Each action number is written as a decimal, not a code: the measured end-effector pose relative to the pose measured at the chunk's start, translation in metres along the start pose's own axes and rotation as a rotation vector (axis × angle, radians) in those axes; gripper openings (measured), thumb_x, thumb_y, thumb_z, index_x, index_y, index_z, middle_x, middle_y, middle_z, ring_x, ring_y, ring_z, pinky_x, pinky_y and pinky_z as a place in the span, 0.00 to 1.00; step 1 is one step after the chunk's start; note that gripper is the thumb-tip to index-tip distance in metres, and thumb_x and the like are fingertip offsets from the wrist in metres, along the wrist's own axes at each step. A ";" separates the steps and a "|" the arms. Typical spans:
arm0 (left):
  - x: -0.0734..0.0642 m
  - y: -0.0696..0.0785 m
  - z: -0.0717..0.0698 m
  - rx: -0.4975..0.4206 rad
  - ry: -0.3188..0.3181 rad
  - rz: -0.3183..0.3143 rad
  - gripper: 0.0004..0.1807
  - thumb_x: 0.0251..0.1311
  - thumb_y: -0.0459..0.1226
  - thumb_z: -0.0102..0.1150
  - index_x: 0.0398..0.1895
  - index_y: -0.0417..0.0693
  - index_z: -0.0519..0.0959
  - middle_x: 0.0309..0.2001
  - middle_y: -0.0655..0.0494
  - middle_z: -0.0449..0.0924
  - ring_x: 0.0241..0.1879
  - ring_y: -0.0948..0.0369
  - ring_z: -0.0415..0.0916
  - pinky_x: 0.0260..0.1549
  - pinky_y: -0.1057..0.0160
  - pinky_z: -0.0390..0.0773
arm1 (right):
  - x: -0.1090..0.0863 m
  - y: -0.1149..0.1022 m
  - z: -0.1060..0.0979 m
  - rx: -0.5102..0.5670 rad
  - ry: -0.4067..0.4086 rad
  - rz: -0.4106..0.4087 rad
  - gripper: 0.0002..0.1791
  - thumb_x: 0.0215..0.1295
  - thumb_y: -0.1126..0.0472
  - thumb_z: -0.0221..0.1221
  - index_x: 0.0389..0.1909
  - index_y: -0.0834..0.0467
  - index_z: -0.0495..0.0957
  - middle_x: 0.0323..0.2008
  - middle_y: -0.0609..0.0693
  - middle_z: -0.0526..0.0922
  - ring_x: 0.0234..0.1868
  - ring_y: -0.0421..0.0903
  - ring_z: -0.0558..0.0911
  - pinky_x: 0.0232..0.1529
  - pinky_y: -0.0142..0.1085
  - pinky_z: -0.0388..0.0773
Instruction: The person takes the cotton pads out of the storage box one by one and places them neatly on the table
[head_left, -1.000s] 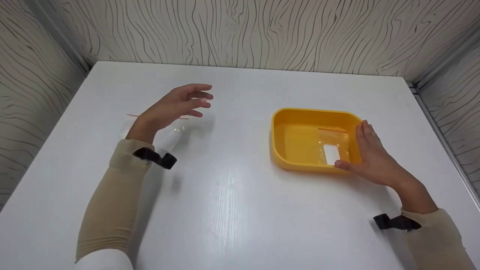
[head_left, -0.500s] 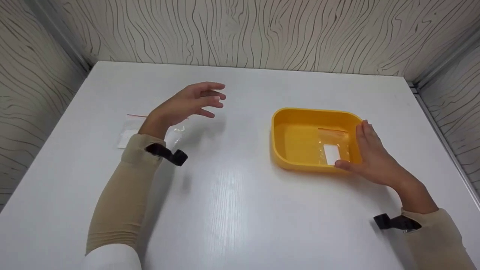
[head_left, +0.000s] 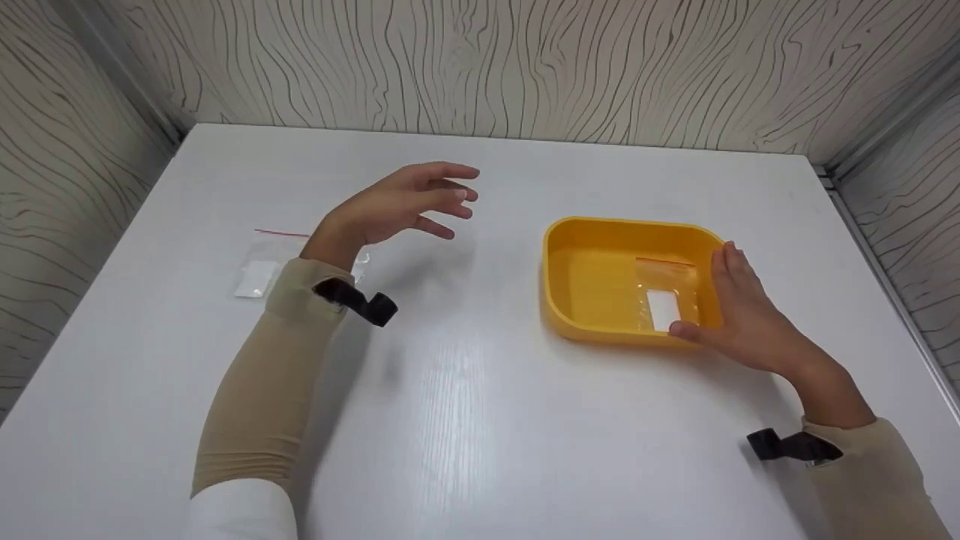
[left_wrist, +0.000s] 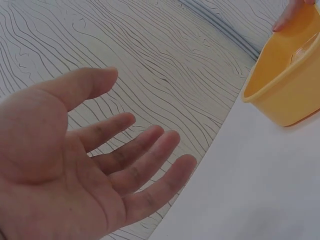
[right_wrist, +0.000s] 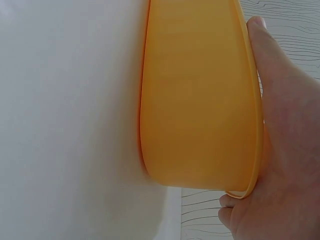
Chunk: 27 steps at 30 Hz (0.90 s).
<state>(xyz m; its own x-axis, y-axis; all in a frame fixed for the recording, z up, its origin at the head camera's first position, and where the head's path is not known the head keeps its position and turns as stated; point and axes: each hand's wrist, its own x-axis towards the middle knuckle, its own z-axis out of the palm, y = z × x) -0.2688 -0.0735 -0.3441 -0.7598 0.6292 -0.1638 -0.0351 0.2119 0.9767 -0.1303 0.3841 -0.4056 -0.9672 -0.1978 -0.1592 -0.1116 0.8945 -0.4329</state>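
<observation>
My left hand (head_left: 409, 199) hovers above the table with its fingers spread and loosely bent; nothing lies in its palm (left_wrist: 75, 190). Below the left wrist, a clear zip bag (head_left: 259, 262) with a red seal line and a white piece inside lies partly hidden by the forearm. On the right stands a yellow plastic box (head_left: 600, 277), upright and without a lid. Another zip bag (head_left: 667, 289) with a white piece lies inside it, toward its right end. My right hand (head_left: 750, 319) holds the box's near right corner, thumb over the near rim and fingers along the right side.
The white table (head_left: 480, 420) runs back to a wood-grain patterned wall (head_left: 480, 67). Similar panels with metal edging stand at both sides. Each wrist carries a small black camera mount.
My left hand has moved right toward the box, with its fingers still apart. More of the left bag has come into sight. The right hand and the box have stayed put.
</observation>
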 end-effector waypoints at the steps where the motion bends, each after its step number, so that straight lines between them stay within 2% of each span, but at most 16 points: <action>1: 0.001 0.001 0.001 0.003 -0.002 -0.003 0.26 0.74 0.42 0.56 0.73 0.52 0.68 0.65 0.51 0.74 0.60 0.54 0.77 0.54 0.52 0.82 | 0.000 0.000 0.000 0.001 -0.001 0.001 0.70 0.63 0.38 0.66 0.76 0.69 0.23 0.78 0.66 0.20 0.78 0.68 0.27 0.72 0.69 0.39; 7: 0.006 0.005 0.009 -0.003 -0.020 -0.034 0.26 0.74 0.41 0.55 0.73 0.51 0.68 0.64 0.50 0.74 0.60 0.54 0.77 0.54 0.51 0.83 | 0.000 -0.001 0.000 -0.007 -0.001 0.004 0.71 0.62 0.37 0.66 0.76 0.69 0.22 0.78 0.68 0.21 0.78 0.69 0.27 0.71 0.70 0.42; 12: 0.010 0.009 0.016 0.005 -0.028 -0.060 0.25 0.75 0.41 0.55 0.73 0.52 0.68 0.64 0.49 0.74 0.60 0.55 0.77 0.53 0.53 0.83 | -0.001 -0.001 0.000 0.015 0.000 -0.009 0.71 0.63 0.38 0.66 0.76 0.69 0.22 0.77 0.66 0.19 0.77 0.68 0.26 0.73 0.68 0.36; 19: 0.018 0.016 0.025 -0.054 -0.067 -0.038 0.24 0.74 0.40 0.56 0.71 0.51 0.70 0.63 0.48 0.75 0.59 0.54 0.77 0.53 0.53 0.83 | -0.002 0.000 -0.001 0.003 0.003 -0.031 0.69 0.64 0.38 0.65 0.76 0.71 0.23 0.77 0.65 0.18 0.77 0.68 0.25 0.74 0.65 0.31; 27: 0.029 0.030 0.039 -0.036 -0.108 -0.038 0.24 0.74 0.41 0.56 0.71 0.51 0.70 0.61 0.49 0.76 0.59 0.55 0.78 0.52 0.54 0.84 | -0.002 0.000 -0.002 0.001 0.002 -0.030 0.69 0.64 0.38 0.65 0.76 0.71 0.23 0.77 0.66 0.19 0.77 0.68 0.25 0.74 0.65 0.33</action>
<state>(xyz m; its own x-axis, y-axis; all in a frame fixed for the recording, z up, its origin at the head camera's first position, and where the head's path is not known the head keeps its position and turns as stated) -0.2665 -0.0192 -0.3250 -0.6832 0.6984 -0.2133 -0.0872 0.2119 0.9734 -0.1284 0.3856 -0.4040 -0.9640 -0.2233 -0.1441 -0.1402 0.8879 -0.4381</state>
